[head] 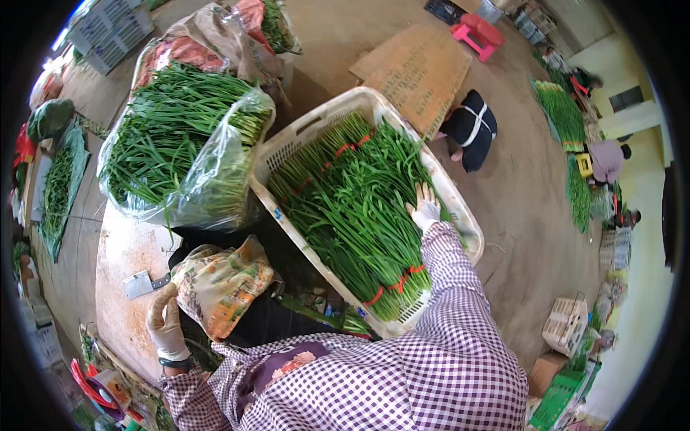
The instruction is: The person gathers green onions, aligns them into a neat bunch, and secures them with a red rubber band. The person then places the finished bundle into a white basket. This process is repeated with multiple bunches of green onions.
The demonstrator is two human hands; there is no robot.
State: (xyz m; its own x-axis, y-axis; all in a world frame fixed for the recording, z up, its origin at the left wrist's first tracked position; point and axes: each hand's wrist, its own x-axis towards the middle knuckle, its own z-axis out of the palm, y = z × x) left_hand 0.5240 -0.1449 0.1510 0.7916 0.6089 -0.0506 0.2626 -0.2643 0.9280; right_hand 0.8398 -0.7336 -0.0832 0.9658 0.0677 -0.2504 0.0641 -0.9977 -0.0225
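Note:
My right hand (425,207), in a pale glove, rests flat with its fingers apart on the leaves of bundled green chives (350,199). The bundles lie in a white plastic crate (463,226), and red ties (400,283) circle their stalks. My left hand (166,328), gloved too, is held up at lower left and holds nothing that I can see. Close to its fingertips are a floral cloth (226,280) and a cleaver (141,284). The cleaver lies flat on a pale, stained board (121,237).
An open clear plastic bag (210,199) of loose chives (167,129) stands left of the crate. Beyond the crate are flattened cardboard (415,70), a dark strapped bundle (473,129) and a pink stool (474,37). Red ties (89,382) hang at lower left. People (606,159) sit by the right wall.

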